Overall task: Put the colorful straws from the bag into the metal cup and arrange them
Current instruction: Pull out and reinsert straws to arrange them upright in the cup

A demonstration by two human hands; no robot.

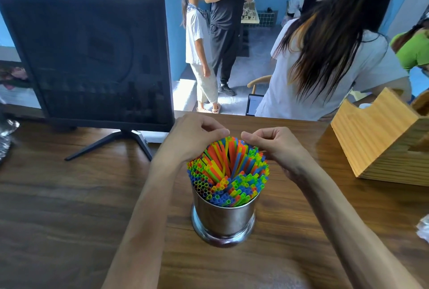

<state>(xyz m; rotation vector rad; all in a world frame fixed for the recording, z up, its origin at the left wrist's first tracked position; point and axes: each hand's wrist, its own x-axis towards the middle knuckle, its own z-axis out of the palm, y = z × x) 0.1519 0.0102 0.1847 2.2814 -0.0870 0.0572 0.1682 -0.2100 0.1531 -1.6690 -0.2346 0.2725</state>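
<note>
A shiny metal cup stands on the wooden counter, packed with colorful straws in orange, yellow, green and blue. The straws fan outward around a hollow in the middle. My left hand is at the far left side of the bundle, its curled fingertips touching the straw tops. My right hand is at the far right side, fingers curled, thumb and fingertips on the straw ends. The bag is not clearly in view.
A dark monitor on a stand sits at the back left. A wooden box holder stands at the right. Crinkled plastic shows at the left edge and the right edge. Several people stand beyond the counter.
</note>
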